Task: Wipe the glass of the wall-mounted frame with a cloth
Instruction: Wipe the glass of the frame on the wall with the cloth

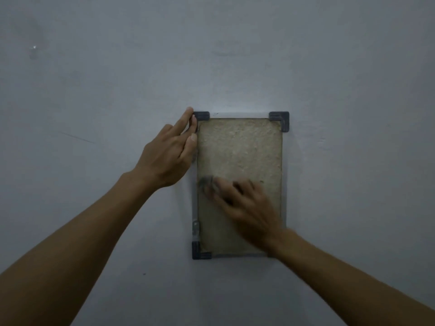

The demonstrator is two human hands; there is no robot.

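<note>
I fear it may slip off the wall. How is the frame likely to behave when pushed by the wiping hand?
The frame probably shifts easily: the left hand rests on its upper left edge, apparently to steady it. Its glass is likely smooth and fragile, so the right hand with the cloth should press lightly.

A dim, plain grey wall

The wall [329, 67] fills the whole view, painted a flat bluish grey and lit weakly, brighter toward the middle and darker in the corners. Its surface is uneven in tone, with faint smudges across the upper part. A small bright speck [34, 47] sits high on the left (too small to identify), a thin scratch [76, 137] runs slantwise below it, and a tiny dark spot [144, 274] marks the lower part.
</note>
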